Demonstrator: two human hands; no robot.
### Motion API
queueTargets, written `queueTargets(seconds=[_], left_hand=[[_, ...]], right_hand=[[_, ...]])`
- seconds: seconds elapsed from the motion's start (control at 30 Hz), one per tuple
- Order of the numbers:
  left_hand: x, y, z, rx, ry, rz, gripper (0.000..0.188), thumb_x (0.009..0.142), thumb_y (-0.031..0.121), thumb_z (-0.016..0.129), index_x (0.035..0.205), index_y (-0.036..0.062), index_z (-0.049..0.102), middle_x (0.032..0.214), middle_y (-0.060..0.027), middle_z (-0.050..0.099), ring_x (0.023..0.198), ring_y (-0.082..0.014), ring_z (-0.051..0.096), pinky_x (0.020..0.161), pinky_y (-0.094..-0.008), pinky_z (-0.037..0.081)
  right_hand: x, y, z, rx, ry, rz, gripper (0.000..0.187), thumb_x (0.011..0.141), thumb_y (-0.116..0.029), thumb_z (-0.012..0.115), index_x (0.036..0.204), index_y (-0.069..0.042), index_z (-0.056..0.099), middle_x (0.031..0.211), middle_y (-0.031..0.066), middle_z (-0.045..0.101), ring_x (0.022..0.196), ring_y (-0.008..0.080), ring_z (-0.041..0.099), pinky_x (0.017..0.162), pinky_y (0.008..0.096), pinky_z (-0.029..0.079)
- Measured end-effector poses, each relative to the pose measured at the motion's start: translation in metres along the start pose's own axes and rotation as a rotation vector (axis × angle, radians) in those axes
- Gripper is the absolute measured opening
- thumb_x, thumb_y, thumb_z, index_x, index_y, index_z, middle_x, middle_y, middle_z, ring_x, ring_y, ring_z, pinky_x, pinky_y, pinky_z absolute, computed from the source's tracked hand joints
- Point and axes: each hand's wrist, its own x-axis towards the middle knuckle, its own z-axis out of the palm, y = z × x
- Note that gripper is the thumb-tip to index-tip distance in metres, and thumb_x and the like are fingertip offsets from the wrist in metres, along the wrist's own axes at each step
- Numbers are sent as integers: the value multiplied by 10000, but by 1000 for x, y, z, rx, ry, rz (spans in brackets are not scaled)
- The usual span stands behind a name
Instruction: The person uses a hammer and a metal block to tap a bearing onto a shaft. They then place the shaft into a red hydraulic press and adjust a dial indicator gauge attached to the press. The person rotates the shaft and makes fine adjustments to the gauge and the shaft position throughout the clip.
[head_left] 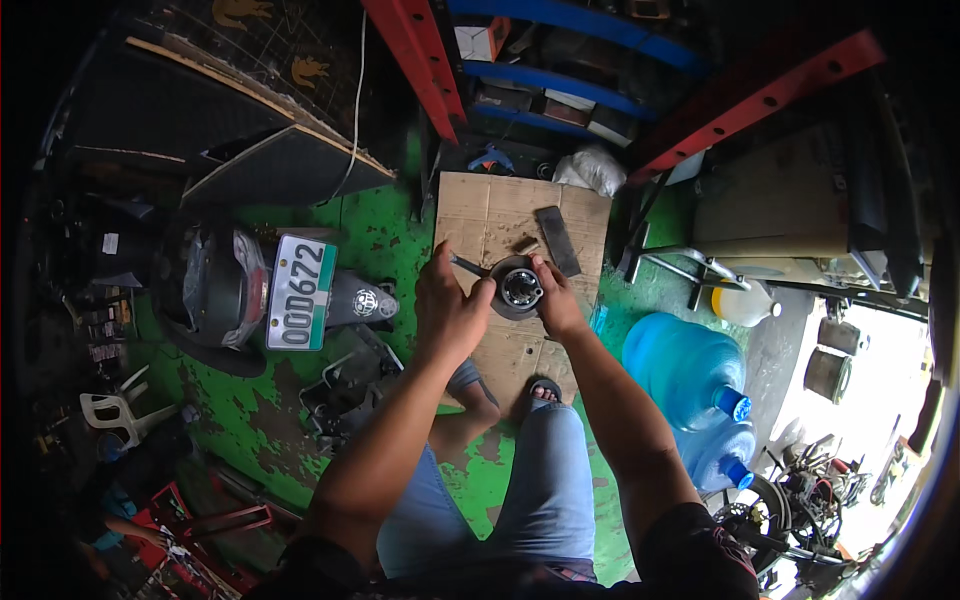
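Note:
Above a cardboard sheet (460, 215), my right hand (562, 308) grips the rim of a round dark metal part (518, 290) with its thumb on top. A bright ring like a bearing shows at its centre. My left hand (452, 308) is closed around a thin dark rod-like tool (468, 265), whose end meets the left side of the round part; its exact kind is unclear. Beyond them on the cardboard lie a flat dark rectangular bar (558, 241) and a small brownish block (525, 244).
To the left stands a motorcycle rear with a plate (302, 292). Large blue water bottles (685, 365) and a white-yellow jug (745, 303) are at the right. Red-and-blue shelving (420, 70) rises ahead, with a plastic bag (592, 172) at its foot. Another person's hand (150, 535) shows lower left.

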Motion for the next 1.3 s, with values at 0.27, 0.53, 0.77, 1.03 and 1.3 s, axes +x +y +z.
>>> queueTargets(seconds=[0.27,0.53,0.77,1.03,1.3], left_hand=[[68,-40,83,422,-492,252,431,992,450,600,1029,47,748,990,-190,753,967,-381,724,855,-485,564],[96,-103,149,487,-442,161,475,1024,432,525,954,26,762,1048,-214,748,1017,-403,711,922,-518,541],[102,-128,185,452,-393,128,464,1035,406,490,973,33,759,1059,-205,744,1050,-405,694,960,-507,522],[117,-119,189,486,-446,74,498,1047,434,469,995,36,763,1089,-199,741,1072,-395,689,971,-509,514],[143,-110,185,588,-592,124,532,1057,465,450,1166,32,739,1294,-183,692,1224,-353,646,1043,-463,493]], right_hand=[[143,52,-3,-242,-183,5,582,998,-512,651,1261,8,669,1094,132,717,928,201,675,799,337,548],[207,81,-6,-386,-217,-61,649,980,-529,679,1256,58,676,1111,125,737,947,187,672,780,330,547],[276,132,-99,-1019,199,-448,639,970,-529,631,1377,-39,585,1345,202,629,1172,391,634,968,533,513],[224,154,-146,-1366,468,-28,695,838,-332,817,1408,-78,509,1461,201,476,1378,420,437,1064,552,476],[246,145,-179,-1145,280,-263,430,861,-299,784,1185,-38,671,1095,270,726,1051,446,691,931,493,541]])
